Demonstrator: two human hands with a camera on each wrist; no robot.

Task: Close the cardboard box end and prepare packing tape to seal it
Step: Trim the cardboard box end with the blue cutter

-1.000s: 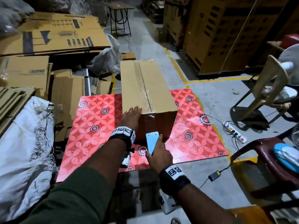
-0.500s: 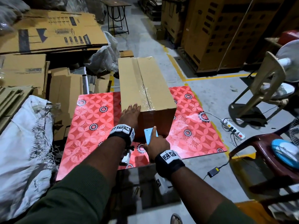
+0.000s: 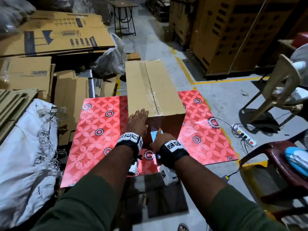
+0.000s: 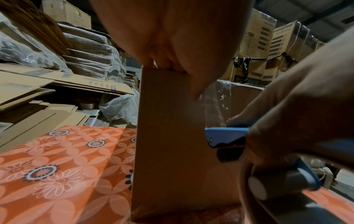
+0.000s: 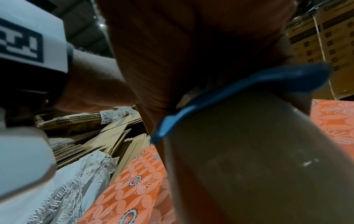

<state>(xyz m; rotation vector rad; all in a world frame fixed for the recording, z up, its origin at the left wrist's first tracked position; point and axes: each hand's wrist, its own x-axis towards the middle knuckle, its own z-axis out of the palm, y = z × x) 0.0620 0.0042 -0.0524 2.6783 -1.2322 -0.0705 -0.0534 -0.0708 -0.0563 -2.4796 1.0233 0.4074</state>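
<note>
1. Holding the near end of the cardboard box (image 3: 153, 90) shut: left hand (image 3: 137, 123) lies flat, fingers straight, over the top near edge, palm down the end face. Box sits lengthwise on the red floral bench (image 3: 100, 130), far end overhanging.
2. Right hand (image 3: 160, 141) is wrapped round the blue tape dispenser (image 4: 226, 137), its nose just at the end face, low down.
3. Clear tape already runs along the top seam and over the near edge; the strip hanging down the end shows in the left wrist view.
4. To do it well, I'd keep left-hand pressure on so the end stays flush.
5. Press the dispenser nose square to the face, centred on the seam.
6. Risk: a loose tape end wrinkles or sticks to itself.
</note>
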